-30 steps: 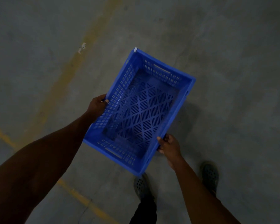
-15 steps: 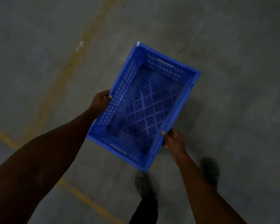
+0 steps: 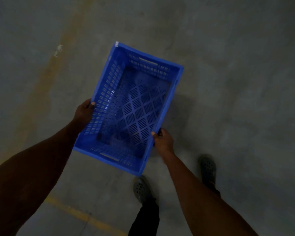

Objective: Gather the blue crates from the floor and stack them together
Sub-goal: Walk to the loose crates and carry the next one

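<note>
The left hand (image 3: pixel 83 113) grips the rim of the blue crate's (image 3: pixel 131 108) left long wall, thumb hooked over the top edge. The right hand (image 3: pixel 163 140) clasps the rim of the opposite long wall, nearer the crate's near end. The crate hangs between them, clear of the concrete floor (image 3: pixel 237 82), with a shoe (image 3: pixel 140 189) just below its near corner. It is empty and slotted all over, so it likely carries light and stiff; the moulded rim looks a firm hold, as do the handle slots in its short walls. It sits open side up, its long axis running away from the person and slanting right.
</note>
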Demonstrator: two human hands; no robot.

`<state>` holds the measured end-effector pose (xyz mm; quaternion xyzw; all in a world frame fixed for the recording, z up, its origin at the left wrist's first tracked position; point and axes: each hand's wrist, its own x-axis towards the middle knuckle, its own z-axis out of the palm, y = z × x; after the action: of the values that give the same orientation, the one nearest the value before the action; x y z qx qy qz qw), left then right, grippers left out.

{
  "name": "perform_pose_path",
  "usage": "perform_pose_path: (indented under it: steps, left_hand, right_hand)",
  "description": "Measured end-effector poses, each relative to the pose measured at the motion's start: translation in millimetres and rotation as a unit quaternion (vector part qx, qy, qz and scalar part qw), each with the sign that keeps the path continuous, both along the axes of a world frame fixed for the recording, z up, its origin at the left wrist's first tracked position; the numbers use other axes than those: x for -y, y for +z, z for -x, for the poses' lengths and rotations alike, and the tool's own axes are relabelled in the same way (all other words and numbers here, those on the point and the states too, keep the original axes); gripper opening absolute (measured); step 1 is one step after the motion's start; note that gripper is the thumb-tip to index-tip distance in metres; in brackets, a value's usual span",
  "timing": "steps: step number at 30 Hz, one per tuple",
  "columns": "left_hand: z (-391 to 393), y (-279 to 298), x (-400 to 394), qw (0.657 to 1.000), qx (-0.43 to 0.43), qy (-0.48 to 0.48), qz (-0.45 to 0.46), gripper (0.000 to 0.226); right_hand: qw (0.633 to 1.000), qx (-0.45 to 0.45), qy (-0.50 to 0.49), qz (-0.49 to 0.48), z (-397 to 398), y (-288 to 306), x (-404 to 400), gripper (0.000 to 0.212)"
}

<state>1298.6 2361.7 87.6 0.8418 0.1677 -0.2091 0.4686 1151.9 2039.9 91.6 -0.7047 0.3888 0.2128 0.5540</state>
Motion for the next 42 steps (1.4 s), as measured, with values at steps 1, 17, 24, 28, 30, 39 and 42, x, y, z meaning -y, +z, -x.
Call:
perform_pose_path:
  steps: [1, 17, 24, 28, 30, 39, 42]
  left_hand:
    - [1.6, -6.6, -3.9, 1.0, 0.0, 0.004, 0.0, 0.03]
    - [23.1, 18.7, 24.3, 0.988, -0.094, 0.118, -0.043, 0.033]
    - [31.2, 19.2, 23.6, 0.99, -0.077, 0.094, -0.076, 0.022]
    - [32.4, 11.5, -6.0, 0.985, -0.1, 0.098, -0.103, 0.038]
    - [35.6, 18.8, -4.1, 0.981, -0.118, 0.099, -0.117, 0.034]
    - [44.7, 17.9, -8.9, 0.981, -0.134, 0.087, -0.107, 0.034]
    - [48.7, -5.5, -35.1, 0.983, -0.133, 0.071, -0.106, 0.042]
  right_hand:
    - [1.0, 0.002, 0.007, 0.006, -0.2, 2.8, -0.3, 0.026]
    - [0.997, -0.036, 0.059, -0.018, 12.7, 4.2, 3.7, 0.034]
    - [0.997, -0.02, 0.064, -0.026, 14.9, -0.4, 6.0, 0.031]
    - [0.996, -0.017, 0.085, -0.022, 12.2, 1.0, 6.7, 0.034]
    - [0.995, -0.01, 0.098, -0.014, 7.6, 2.2, 5.4, 0.032]
    - [0.996, -0.013, 0.078, -0.03, 10.6, 3.6, 6.6, 0.027]
    - [0.994, -0.024, 0.096, -0.052, 10.2, -5.1, 12.9, 0.03]
